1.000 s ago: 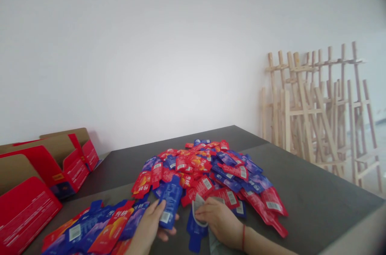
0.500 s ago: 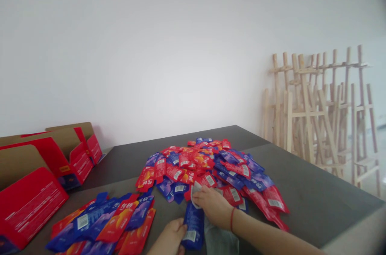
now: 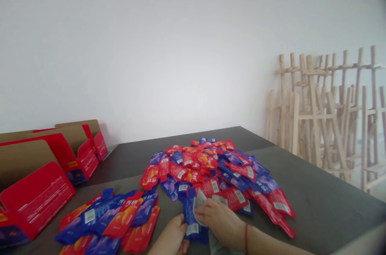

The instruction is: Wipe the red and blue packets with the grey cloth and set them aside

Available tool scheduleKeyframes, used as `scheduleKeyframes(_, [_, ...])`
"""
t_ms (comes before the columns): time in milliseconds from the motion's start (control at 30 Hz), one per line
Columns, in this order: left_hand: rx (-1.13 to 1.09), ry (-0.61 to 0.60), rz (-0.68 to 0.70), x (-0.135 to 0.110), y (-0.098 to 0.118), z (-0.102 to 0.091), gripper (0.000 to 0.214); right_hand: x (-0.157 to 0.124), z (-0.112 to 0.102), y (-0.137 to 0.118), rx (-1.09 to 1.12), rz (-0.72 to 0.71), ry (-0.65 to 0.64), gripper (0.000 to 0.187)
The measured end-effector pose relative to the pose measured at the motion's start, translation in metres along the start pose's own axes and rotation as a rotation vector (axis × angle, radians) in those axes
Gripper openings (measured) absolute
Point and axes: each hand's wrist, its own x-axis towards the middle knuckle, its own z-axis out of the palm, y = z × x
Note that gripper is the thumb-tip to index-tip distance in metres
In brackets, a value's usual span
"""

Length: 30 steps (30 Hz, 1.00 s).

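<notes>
- the blue packet (image 3: 191,218) sits low at the near edge of the desk (image 3: 316,202), standing roughly on end between both hands, barcode label facing up
- left hand (image 3: 172,239) has its fingers closed on the packet's left edge; right hand (image 3: 220,223) covers the right edge, fingers curled and clamped on a pale-backed packet (image 3: 198,202) that's bent into a curve; there's a red string (image 3: 246,239) on that wrist
- what changed: a second ago the left hand alone had the blue one, held out nearer the fanned row; now it's pulled back in front of the body and the right hand has come off the heap to meet it; so I'd say the packet is being handled two-handed right now rather than laid down
- just left of the hands is that fanned row of packets (image 3: 111,219), red and blue overlapping, lying flat; it looks unchanged
- behind the hands is the big loose heap of packets (image 3: 217,170), red and blue jumbled, a few barcode labels showing
- containers: red-and-brown cardboard boxes (image 3: 39,194) stand open on the far left of the desk, more behind (image 3: 84,152); what's inside is hidden from this angle
- off to the right, wooden frames (image 3: 325,114) lean against the wall, well apart from everything
</notes>
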Motion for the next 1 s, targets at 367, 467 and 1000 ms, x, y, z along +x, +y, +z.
scheduleKeyframes(367, [0.213, 0.076, 0.035, -0.002, 0.002, -0.007, 0.04, -0.012, -0.016, -0.013, -0.071, -0.306, 0.004, 0.026])
scheduleKeyframes(467, [0.261, 0.096, 0.052, -0.003, 0.002, -0.018, 0.042, -0.008, -0.012, -0.008, -0.065, -0.209, -0.032, 0.027])
scheduleKeyframes(1000, [0.256, -0.05, 0.022, -0.013, 0.013, -0.02, 0.032, 0.017, -0.009, -0.004, -0.158, -0.15, -0.019, 0.034])
